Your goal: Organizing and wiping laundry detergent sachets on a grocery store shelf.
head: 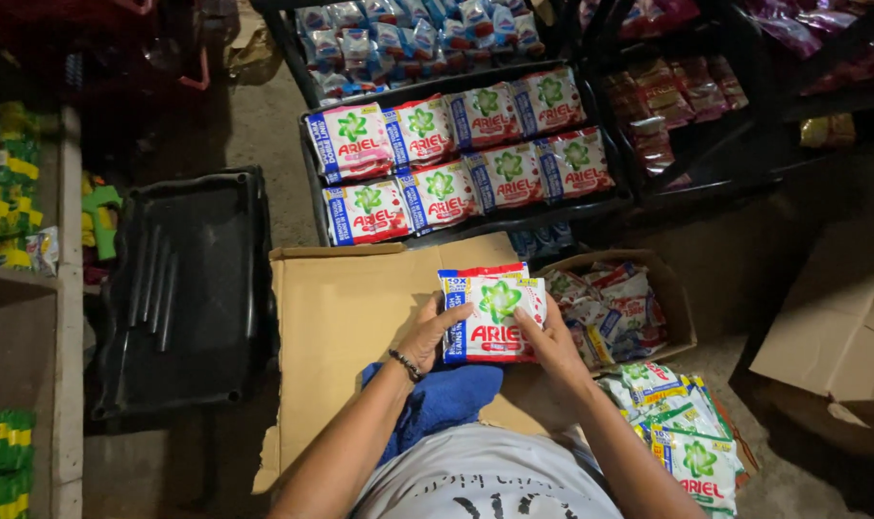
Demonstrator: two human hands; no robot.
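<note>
Two bare hands grip a small stack of detergent sachets (492, 312) above a flattened sheet of cardboard (345, 317).

The left hand (431, 332) curls its fingers (453, 317) closed round the stack's left edge, a dark bracelet (405, 364) at the wrist; the right hand (552, 341) closes on the right edge, thumb across the front. The stack is held upright at chest level, facing the camera, white with green and red printing. Just right of it an open cardboard box (615, 308) holds loose sachets; more sachets lie piled (682, 428) beside the right forearm. Beyond, a black tray (461, 159) carries two neat rows of the same sachets. An empty black crate (187, 288) sits to the left; a blue cloth (442, 399) lies under the left forearm.
</note>
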